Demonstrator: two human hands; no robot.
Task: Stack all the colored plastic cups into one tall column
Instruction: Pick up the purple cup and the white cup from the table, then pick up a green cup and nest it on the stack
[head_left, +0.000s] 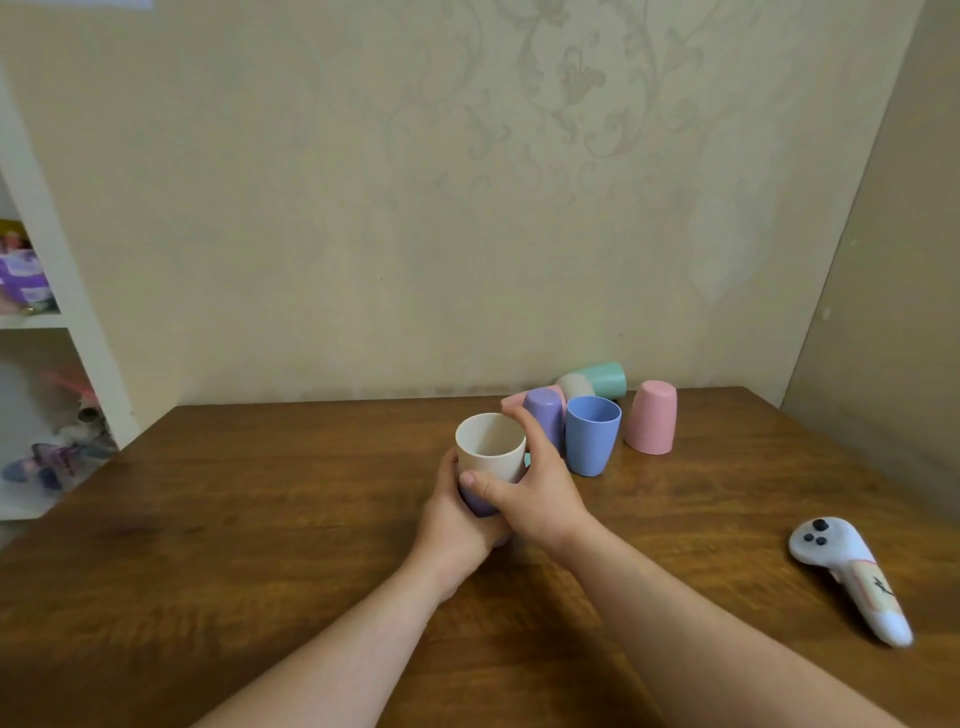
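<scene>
A cream cup (491, 441) stands upright, nested in a purple cup (478, 501) whose lower wall shows between my fingers. My left hand (457, 525) wraps the purple cup from the near left. My right hand (530, 480) grips the pair from the right, thumb across the front. Just behind stand an upside-down purple cup (545, 415), an upright blue cup (592, 434) and an upside-down pink cup (652, 415). A green cup (605, 378) and a beige cup (574, 385) lie on their sides by the wall. Another pink cup (514, 401) peeks out behind my fingers.
A white handheld controller (852, 577) lies on the wooden table (260, 519) at the right. A white shelf unit (57, 338) with toys stands at the left. Patterned wall closes the table's far edge; a beige panel borders the right side.
</scene>
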